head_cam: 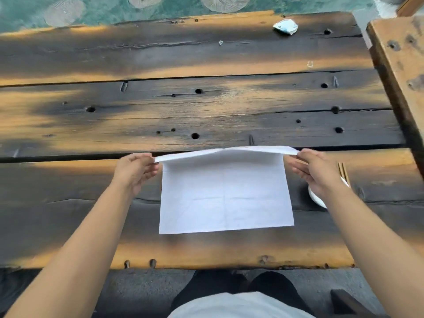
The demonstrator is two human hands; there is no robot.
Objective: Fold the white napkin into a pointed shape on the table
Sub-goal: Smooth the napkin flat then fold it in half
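On the dark plank surface (206,115) the white napkin (226,198) lay flat before us. Our left hand (135,172) and right hand (314,172) each pinched a far corner, lifting that edge. We judged the fold needed both corners brought toward us evenly, matching edges before creasing.

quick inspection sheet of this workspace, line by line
surface: dark weathered plank table, holes and cracks, orange worn patches
job's things: white napkin near front edge, near part flat, far edge lifted off the table
clutter: crumpled wrapper at far right; white dish and chopsticks partly hidden behind right hand
hands: left hand pinches napkin's far left corner; right hand pinches far right corner
cables: nothing seen
surroundings: teal patterned floor beyond table; second wooden table at right
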